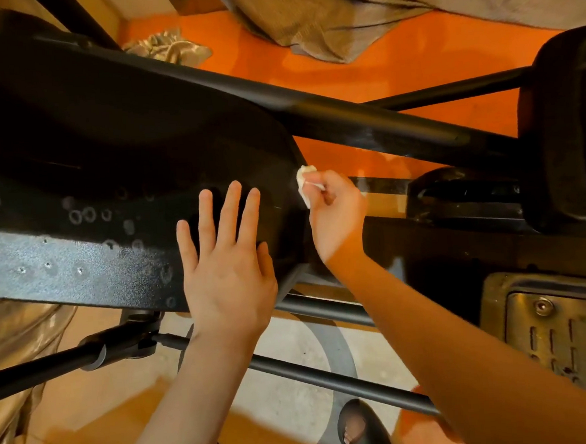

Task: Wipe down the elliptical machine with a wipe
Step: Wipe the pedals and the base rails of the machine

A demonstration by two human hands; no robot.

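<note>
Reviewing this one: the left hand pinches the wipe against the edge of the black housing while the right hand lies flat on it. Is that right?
Not quite: the hands are swapped. In the head view the right hand pinches the wipe against the edge of the black housing, while the left hand lies flat on it, fingers spread.

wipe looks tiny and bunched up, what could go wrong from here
The wipe is a small wad pinched in the right hand at the housing's edge, so it may slip out or miss the ring marks further left. The left hand lies flat on the housing and may leave prints. A sandalled foot sits close to the lower bar.
</note>
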